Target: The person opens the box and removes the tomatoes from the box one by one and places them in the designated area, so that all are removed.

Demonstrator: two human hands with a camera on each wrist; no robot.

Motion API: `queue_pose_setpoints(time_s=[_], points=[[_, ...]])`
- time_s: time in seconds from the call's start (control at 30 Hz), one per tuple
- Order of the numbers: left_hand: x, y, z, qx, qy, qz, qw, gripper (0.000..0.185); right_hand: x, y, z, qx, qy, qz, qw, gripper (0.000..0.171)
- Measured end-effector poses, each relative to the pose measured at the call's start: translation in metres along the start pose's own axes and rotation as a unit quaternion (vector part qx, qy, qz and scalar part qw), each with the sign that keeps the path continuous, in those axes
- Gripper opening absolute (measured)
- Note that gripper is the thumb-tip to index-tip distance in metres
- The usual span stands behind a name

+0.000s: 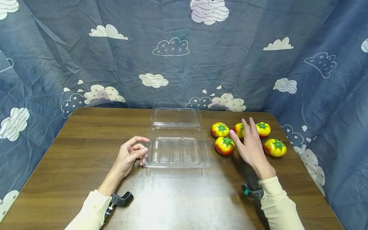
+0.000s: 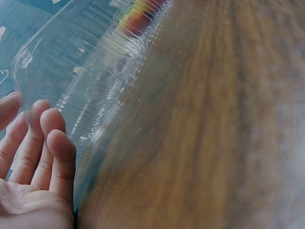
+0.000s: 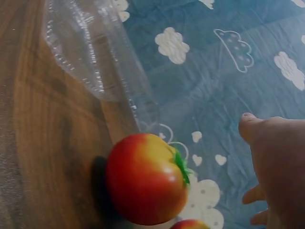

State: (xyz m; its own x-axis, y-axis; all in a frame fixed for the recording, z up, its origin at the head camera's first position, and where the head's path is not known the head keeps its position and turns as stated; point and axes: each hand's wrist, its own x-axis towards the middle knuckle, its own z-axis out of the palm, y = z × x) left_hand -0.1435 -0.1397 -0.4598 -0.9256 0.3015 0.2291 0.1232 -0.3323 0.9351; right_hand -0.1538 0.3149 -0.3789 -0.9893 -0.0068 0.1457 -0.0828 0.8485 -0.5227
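Tomatoes [image 1: 225, 145], five in a cluster at the table's [image 1: 86, 134] right, lie beside an open, empty clamshell [image 1: 176, 150]. The right hand [image 1: 251, 148] hovers over them, fingers spread, holding nothing; the left hand [image 1: 130, 155], loosely curled, touches the clamshell's edge. Picking appears about to begin: closing on one tomato comes next.

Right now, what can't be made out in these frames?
- Head view: the tomato behind the right hand is mostly hidden by its fingers.
- Left wrist view: the left hand is cut off by the frame edge; the table is blurred.
- Right wrist view: the lowest tomato is cut off.
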Motion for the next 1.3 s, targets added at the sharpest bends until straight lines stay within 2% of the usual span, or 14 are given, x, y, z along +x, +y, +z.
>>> queue_pose_setpoints(time_s=[0.3, 0.57, 0.73, 1.1, 1.3], points=[[0.000, 0.000, 0.001, -0.003, -0.003, -0.005, 1.0000, 0.034, -0.008, 0.004, 0.008, -0.075, -0.005, -0.028, 0.997, 0.091], [-0.001, -0.001, 0.000, -0.004, 0.000, -0.007, 1.0000, 0.034, -0.009, 0.007, 0.008, -0.149, 0.026, -0.058, 0.987, 0.097], [0.000, -0.001, 0.002, -0.004, 0.000, -0.009, 0.9999, 0.035, -0.010, 0.010, 0.003, -0.168, 0.042, -0.062, 0.983, 0.097], [0.000, -0.001, 0.002, -0.005, -0.005, -0.011, 0.9999, 0.034, -0.018, 0.029, -0.004, -0.195, 0.040, -0.076, 0.977, 0.100], [-0.002, 0.002, 0.001, -0.006, -0.007, 0.002, 1.0000, 0.033, -0.015, 0.035, -0.003, -0.205, 0.037, -0.087, 0.974, 0.101]])
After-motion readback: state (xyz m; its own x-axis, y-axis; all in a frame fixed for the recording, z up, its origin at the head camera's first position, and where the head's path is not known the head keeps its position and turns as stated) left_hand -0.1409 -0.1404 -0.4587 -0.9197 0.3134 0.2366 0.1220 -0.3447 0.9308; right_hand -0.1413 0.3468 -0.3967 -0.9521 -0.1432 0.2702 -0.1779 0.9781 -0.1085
